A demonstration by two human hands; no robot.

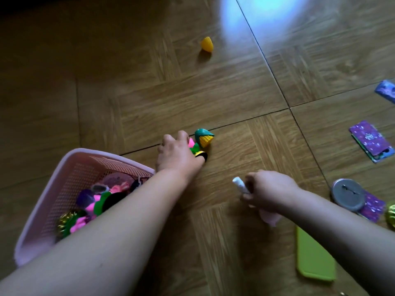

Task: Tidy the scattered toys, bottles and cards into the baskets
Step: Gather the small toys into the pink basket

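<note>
My left hand (177, 153) reaches over the floor and closes on a pink and green toy (193, 146) with a black and yellow base. A toy corn half (204, 138) with a green husk lies just beyond it, touching the fingers or nearly so. My right hand (269, 190) grips a pale pink bottle with a white cap (240, 184), held just above the floor. A pink mesh basket (70, 167) at the lower left holds several bright toys. A yellow corn tip (207, 44) lies alone farther away.
Purple cards (370, 139) lie on the wooden floor at the right, with a blue card (385, 89) beyond them. A grey round lid (348, 197) sits on another purple card (373, 207). A green flat tray (314, 255) lies at the lower right.
</note>
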